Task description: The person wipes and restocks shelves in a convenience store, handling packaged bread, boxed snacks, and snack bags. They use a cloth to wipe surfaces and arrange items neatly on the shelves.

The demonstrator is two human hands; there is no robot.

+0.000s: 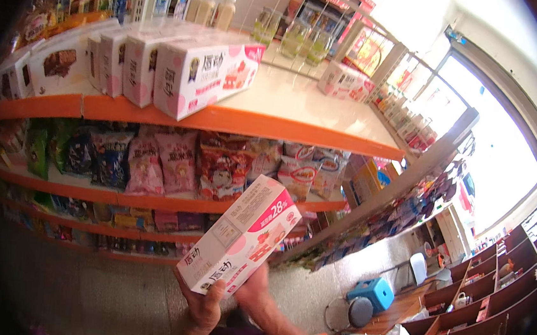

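A white and pink cardboard snack box [238, 241], printed with strawberries and pink cake pieces, is held tilted in front of the shelves. My left hand [203, 305], with a bracelet at the wrist, grips its lower end, thumb on the near edge. Behind the box's lower right side is my right hand [255, 286], its fingers hidden by the box. On the top shelf [293, 102], several boxes of the same design, such as the front one [209, 76], stand in a row at the left. Another similar box [348, 82] lies at the back right.
Bagged snacks [175, 162] line the shelf below, behind an orange edge strip [253, 123]. Glass jars [294, 40] stand behind the top shelf. On the floor to the right are a blue plastic stool [372, 291] and a round stool [360, 312], beside a wooden compartment shelf [467, 300].
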